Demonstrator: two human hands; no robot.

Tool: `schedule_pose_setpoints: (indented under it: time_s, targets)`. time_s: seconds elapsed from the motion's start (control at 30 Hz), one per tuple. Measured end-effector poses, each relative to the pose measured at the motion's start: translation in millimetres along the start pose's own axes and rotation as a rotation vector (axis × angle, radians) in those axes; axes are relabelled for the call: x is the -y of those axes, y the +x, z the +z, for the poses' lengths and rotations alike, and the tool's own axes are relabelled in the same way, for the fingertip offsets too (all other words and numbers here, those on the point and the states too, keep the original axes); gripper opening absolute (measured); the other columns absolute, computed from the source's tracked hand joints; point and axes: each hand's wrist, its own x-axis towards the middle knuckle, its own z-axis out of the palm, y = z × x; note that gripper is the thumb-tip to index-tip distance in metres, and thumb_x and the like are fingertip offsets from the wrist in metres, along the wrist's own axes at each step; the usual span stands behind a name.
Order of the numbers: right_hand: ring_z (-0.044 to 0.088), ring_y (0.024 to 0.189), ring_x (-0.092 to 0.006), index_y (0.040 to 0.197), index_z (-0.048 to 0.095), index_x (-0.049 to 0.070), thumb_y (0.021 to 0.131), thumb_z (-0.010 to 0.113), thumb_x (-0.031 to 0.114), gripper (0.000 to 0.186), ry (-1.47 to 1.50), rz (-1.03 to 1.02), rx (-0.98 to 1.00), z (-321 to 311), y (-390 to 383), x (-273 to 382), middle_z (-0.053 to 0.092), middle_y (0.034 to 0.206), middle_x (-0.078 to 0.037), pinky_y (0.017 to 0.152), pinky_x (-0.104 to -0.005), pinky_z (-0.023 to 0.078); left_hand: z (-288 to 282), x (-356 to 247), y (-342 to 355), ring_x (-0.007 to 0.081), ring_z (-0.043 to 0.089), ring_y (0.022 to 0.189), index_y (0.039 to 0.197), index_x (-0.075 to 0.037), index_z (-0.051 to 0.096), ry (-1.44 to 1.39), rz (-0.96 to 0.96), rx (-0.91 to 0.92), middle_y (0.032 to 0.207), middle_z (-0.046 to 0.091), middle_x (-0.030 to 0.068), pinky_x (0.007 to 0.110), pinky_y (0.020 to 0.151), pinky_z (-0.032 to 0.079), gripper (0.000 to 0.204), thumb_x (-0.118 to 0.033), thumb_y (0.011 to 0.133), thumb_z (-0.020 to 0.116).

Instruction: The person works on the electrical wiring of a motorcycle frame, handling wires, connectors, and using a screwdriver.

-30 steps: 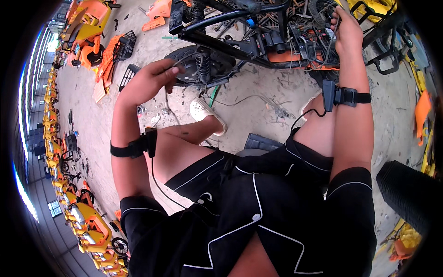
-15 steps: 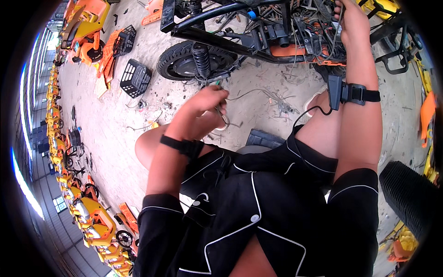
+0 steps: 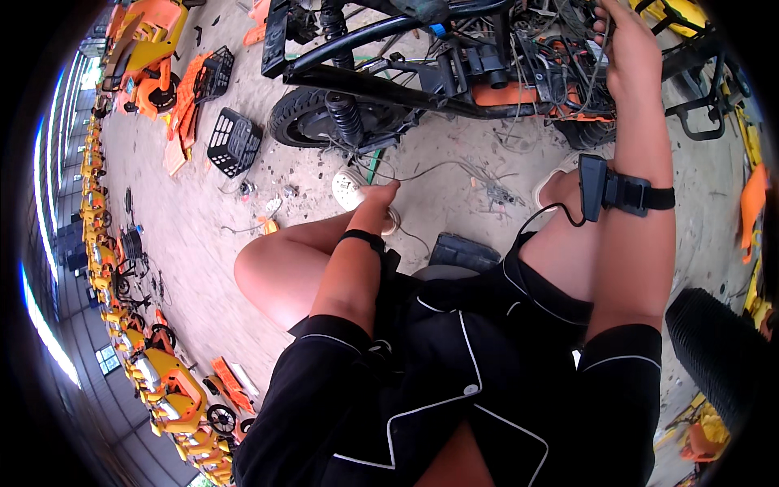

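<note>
At the far right my right hand (image 3: 634, 49) is closed around a thin dark cable (image 3: 604, 47), beside the wiring of a stripped scooter frame (image 3: 373, 91). My left hand (image 3: 378, 196) is low over the floor, near my white shoe (image 3: 347, 188), with its fingers closed. A thin wire (image 3: 442, 165) runs from it toward a heap of wire scraps, and a loose tail hangs below the hand. The hand hides where the wire is gripped. Left of the wiring sit the rear wheel (image 3: 304, 122) and a black coil spring shock (image 3: 344, 118).
A black plastic basket (image 3: 234, 143) lies on the floor at left, near orange body panels (image 3: 188, 105). Wire scraps (image 3: 501, 193) and a dark flat block (image 3: 464, 250) lie between my feet. Yellow scooters (image 3: 166, 377) line the left side. A black ribbed object (image 3: 714, 345) stands at right.
My left hand has moved down and slightly right, away from the wheel, uncovering my white shoe and a green strip. My right hand stays at the wiring. The view has shifted slightly.
</note>
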Motion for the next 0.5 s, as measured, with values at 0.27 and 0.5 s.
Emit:
schedule_pose_setpoints:
  time_s: [0.27,0.5]
  targets:
    - [0.049,0.054,-0.0077,0.081,0.061,0.006,0.086,0.059,0.017,0.012,0.016,-0.026,-0.02,-15.1,8.2,-2.8,0.055,0.067,0.001,0.048,-0.0211,0.037,-36.1,-14.1,61.4,0.0347,0.037,0.131,0.147,-0.01,0.013,-0.223,0.461,-0.082,0.148,0.029,0.0218,0.057,0.099,0.034,0.102,-0.03,0.074,0.081]
    - [0.048,0.053,-0.0079,0.077,0.06,0.008,0.087,0.059,0.017,0.014,-0.018,-0.011,-0.008,-18.1,8.3,-1.3,0.054,0.065,0.002,0.048,-0.0216,0.036,-28.3,-33.1,54.9,0.0229,0.055,0.115,0.125,-0.002,0.046,-0.393,0.373,0.109,0.115,0.06,0.0053,0.039,0.1,0.037,0.039,-0.026,0.095,0.051]
